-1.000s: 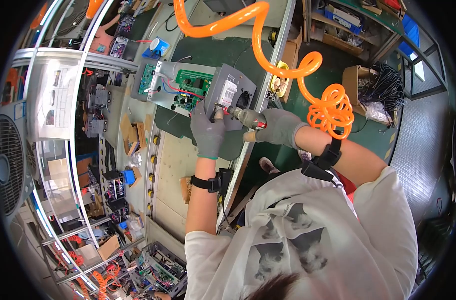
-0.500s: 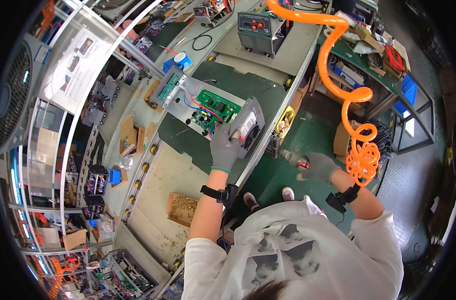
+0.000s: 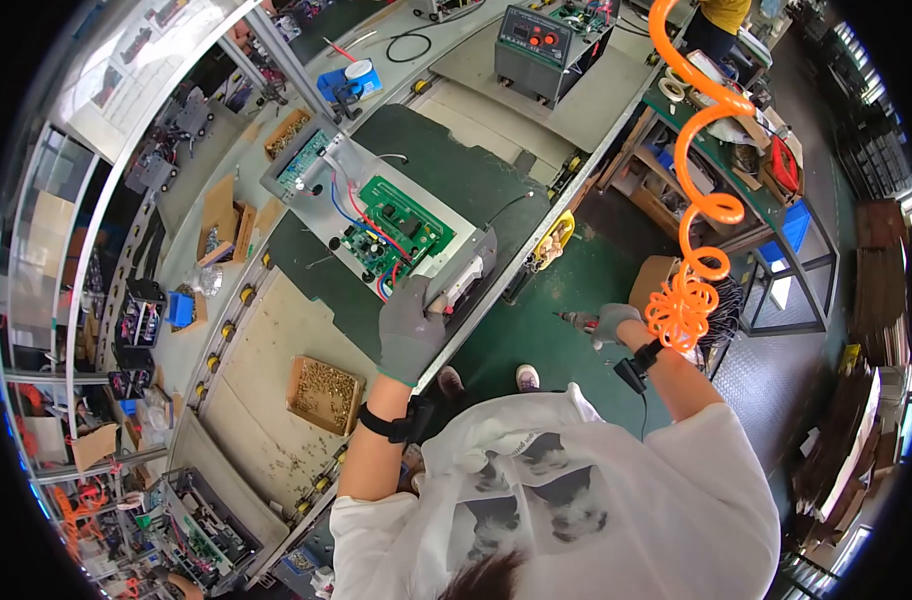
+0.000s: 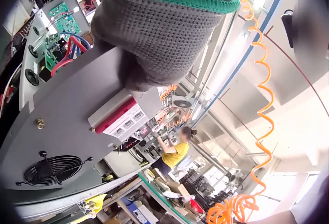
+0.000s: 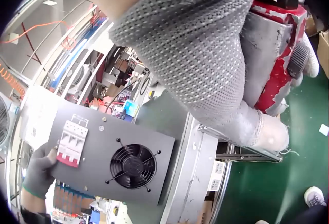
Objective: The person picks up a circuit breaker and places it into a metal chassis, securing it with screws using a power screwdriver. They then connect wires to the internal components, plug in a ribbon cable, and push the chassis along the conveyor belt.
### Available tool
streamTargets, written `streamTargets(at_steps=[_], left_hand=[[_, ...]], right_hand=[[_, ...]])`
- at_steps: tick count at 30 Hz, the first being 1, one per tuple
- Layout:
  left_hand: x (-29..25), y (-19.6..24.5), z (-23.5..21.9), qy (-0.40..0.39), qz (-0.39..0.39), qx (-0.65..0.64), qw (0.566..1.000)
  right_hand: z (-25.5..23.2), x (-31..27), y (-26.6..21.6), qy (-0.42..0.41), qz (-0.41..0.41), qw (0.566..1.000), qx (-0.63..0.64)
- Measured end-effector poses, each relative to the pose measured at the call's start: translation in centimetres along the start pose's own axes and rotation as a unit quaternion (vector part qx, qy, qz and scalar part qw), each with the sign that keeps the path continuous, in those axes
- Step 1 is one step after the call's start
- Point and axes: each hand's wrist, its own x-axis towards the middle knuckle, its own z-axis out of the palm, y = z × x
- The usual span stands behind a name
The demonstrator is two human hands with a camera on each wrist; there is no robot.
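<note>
I stand at a long assembly worktop [image 3: 276,390] covered with dark green mats, in a crowded electronics workshop with shelving at nine o'clock and a green floor at three o'clock.

My left hand [image 3: 409,335], in a grey knit glove, is at the centre of the head view. Its fingers curl over the near edge of a grey sheet-metal end panel [image 3: 468,268] that stands upright at the worktop's edge. The right wrist view shows the panel's outer face: a round black fan grille [image 5: 133,165] and a white-and-red circuit breaker [image 5: 68,142], with my gloved fingertips beside the breaker. Just behind the panel, at eleven o'clock from my left hand, a green circuit board [image 3: 391,238] with red and blue wires lies on a flat metal base.

My right hand [image 3: 612,326], also gloved, is well apart at three o'clock, out over the floor. It is wrapped around a worn red and silver pneumatic screwdriver [image 5: 270,54], fed by a coiled orange air hose [image 3: 691,230] that hangs from above.

To do this well, I judge I should keep the panel square and firmly braced with my left hand, bring the driver in straight to the screw, and keep my bracing fingers off the bit's path.

A cardboard box of small brass screws [image 3: 324,394] sits on the worktop at seven o'clock.
</note>
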Motion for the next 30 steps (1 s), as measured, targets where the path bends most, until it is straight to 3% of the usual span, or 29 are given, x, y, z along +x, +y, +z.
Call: streamTargets(at_steps=[3,8,9,10,12,14,16,17,25,30], left_hand=[[-1.9,-0.7,-1.8,-0.011,-0.030,0.016,0.999],[-4.1,-1.4,-3.7,0.003,-0.048,0.006,0.999],[-4.6,-1.8,-4.2,-0.010,-0.052,0.003,0.999],[-5.1,-2.0,-4.4,-0.024,-0.054,-0.001,0.998],[-5.7,-2.2,-5.0,-0.010,-0.058,-0.006,0.998],[-6.0,-2.0,-5.5,-0.013,-0.076,-0.018,0.997],[-6.5,-2.4,-5.9,-0.015,-0.078,-0.015,0.997],[-6.6,-2.2,-6.3,-0.018,-0.085,-0.019,0.996],[-7.2,-2.8,-7.0,-0.031,-0.094,-0.028,0.995],[-6.3,-3.0,-6.8,-0.033,-0.090,-0.124,0.988]], right_hand=[[-1.4,2.5,-2.9,-0.027,0.000,1.000,0.001],[-4.3,9.6,-5.4,-0.004,-0.017,1.000,-0.016],[-5.1,10.7,-5.9,-0.033,-0.059,0.993,-0.100],[-5.7,10.5,-5.9,0.046,-0.153,0.978,-0.132],[-6.5,13.0,-6.8,0.036,-0.151,0.970,-0.189],[-8.2,13.4,-7.3,-0.013,-0.192,0.969,-0.157],[-8.3,14.7,-8.6,-0.034,-0.081,0.977,-0.195],[-8.0,15.0,-8.6,-0.001,-0.070,0.979,-0.191],[-3.9,22.0,-10.3,0.096,-0.047,0.969,-0.225],[-1.7,26.0,-8.7,0.167,-0.031,0.955,-0.241]])
